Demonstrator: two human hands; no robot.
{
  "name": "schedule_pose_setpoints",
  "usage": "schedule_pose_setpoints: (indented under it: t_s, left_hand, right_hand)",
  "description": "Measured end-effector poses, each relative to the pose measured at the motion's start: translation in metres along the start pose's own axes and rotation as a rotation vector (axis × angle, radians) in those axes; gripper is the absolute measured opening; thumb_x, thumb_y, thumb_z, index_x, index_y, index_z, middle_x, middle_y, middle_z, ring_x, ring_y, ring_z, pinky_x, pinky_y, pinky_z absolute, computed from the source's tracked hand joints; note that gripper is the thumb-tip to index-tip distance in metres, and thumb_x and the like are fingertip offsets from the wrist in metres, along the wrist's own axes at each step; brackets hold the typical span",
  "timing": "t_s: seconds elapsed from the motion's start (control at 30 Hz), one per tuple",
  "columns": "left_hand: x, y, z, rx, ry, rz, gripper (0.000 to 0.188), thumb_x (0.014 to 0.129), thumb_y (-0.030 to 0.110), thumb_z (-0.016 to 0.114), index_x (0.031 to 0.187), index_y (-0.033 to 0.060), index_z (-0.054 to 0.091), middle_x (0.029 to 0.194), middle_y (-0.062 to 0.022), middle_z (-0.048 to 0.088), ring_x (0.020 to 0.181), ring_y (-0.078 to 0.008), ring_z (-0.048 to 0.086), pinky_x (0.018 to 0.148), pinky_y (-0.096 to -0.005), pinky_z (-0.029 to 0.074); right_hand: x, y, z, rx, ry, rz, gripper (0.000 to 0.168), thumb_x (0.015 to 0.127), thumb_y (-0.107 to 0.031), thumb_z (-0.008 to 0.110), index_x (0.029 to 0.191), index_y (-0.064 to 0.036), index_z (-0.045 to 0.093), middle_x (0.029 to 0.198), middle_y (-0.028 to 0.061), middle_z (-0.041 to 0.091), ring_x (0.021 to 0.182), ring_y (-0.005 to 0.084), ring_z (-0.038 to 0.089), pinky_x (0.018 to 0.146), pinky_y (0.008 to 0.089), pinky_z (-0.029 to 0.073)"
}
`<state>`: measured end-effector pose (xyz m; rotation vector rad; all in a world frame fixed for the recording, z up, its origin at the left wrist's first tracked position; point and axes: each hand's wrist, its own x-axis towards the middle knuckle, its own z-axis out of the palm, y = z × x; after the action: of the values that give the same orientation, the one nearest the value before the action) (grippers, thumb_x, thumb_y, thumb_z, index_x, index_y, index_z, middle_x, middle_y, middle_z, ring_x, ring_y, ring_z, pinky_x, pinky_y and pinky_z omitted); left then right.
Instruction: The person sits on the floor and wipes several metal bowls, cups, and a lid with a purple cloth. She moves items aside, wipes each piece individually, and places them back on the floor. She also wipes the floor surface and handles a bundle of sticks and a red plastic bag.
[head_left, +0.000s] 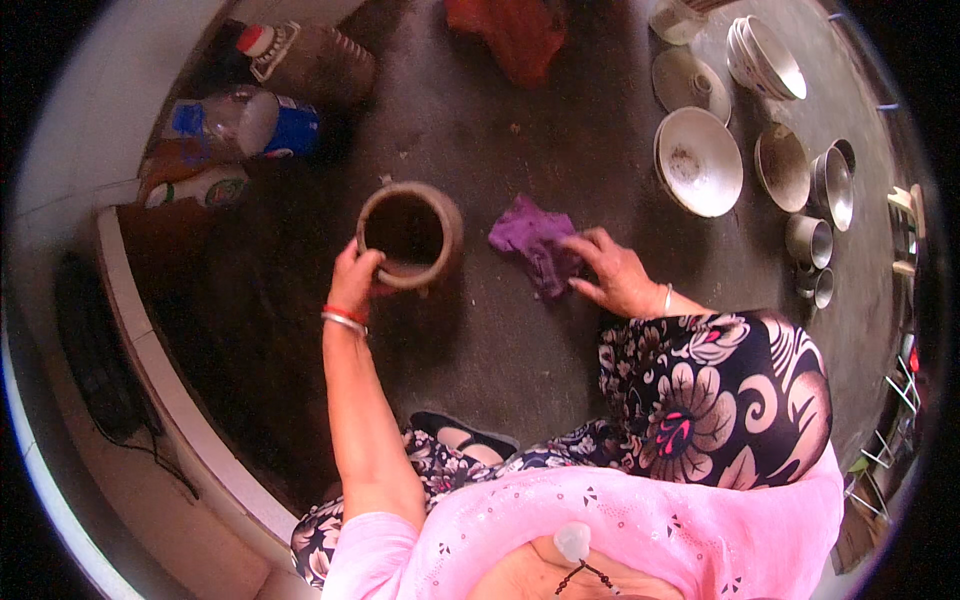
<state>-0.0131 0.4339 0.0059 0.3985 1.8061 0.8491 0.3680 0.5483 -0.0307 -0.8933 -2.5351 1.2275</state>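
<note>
My left hand (354, 276) grips the near-left rim of a round brown pot (450, 240), thumb over the edge. The pot's mouth faces up towards me, and its inside is too dark to make out. To the right of the pot, a crumpled purple cloth (534, 236) lies on the dark floor (517, 352). At the cloth's right edge is my right hand (619, 274), with thumb and fingers spread apart. Its fingertips overlap the cloth, though whether they press on it is not plain.
On the right stand pale bowls (701, 161), stacked bowls (765, 60), a dark-stained bowl (781, 166) and cups (810, 241). At upper left are a large brown jar (322, 64) and plastic bottles (247, 124). Red-orange material (517, 34) lies ahead. A raised ledge (139, 300) curves along the left.
</note>
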Motion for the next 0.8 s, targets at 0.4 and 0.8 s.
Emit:
schedule_pose_setpoints:
  t_s: [0.4,0.8]
  left_hand:
    - [0.086,0.075,0.088,-0.323,-0.061,0.14,0.042,0.088,0.026,0.054,0.121,0.0016,0.043,0.113,-0.0183,0.053,0.091,-0.031,0.062,0.072,-0.044,0.058]
    - [0.002,-0.046,0.065,1.001,-0.076,0.453,0.027,0.077,0.024,0.063,0.094,0.003,0.056,0.098,-0.0161,0.061,0.088,-0.0337,0.06,0.073,-0.0417,0.049]
  right_hand:
    - [0.02,0.026,0.014,0.525,-0.236,0.442,0.035,0.076,-0.005,0.052,0.11,-0.001,0.052,0.086,0.0031,0.056,0.083,0.0101,0.051,0.074,0.0251,0.044]
    - [-0.086,0.068,-0.066,0.28,-0.059,0.166,0.024,0.071,-0.011,0.046,0.091,0.001,0.051,0.088,0.0128,0.051,0.085,0.0223,0.05,0.078,0.0315,0.042]
